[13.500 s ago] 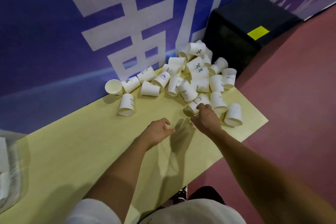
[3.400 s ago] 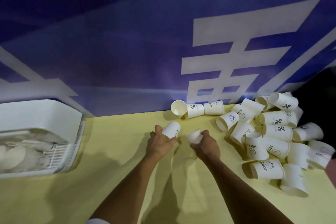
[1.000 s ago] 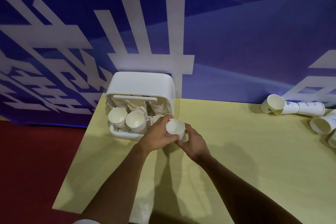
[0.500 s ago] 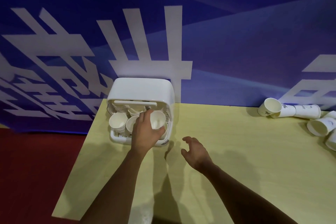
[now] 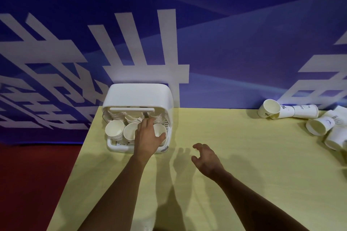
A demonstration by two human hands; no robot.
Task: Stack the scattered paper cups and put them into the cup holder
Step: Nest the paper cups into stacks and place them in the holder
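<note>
Gripping the cup point(image 5: 160, 129) at the right end of the holder point(image 5: 138, 94), the left hand point(image 5: 148, 138) has its thumb at the rim and its fingers curled over the top. The right hand point(image 5: 205, 157) hovers above the desk point(image 5: 244, 165) with fingers spread and loosely bent, holding nothing. The cup lies just beside two stacks point(image 5: 122, 130) whose mouths face the person, and I think the risk is mostly here. If the cup is not fully seated when the hand lets go, it may tip forward and roll out onto the desk. A hard squeeze could dent the thin paper rim, so later cups would not nest well. The hand may also brush the middle stack and pull it loose. No hand steadies the holder, so a push could slide it. Many loose cups point(image 5: 317, 126) lie on their sides at the far right and may roll when touched.
</note>
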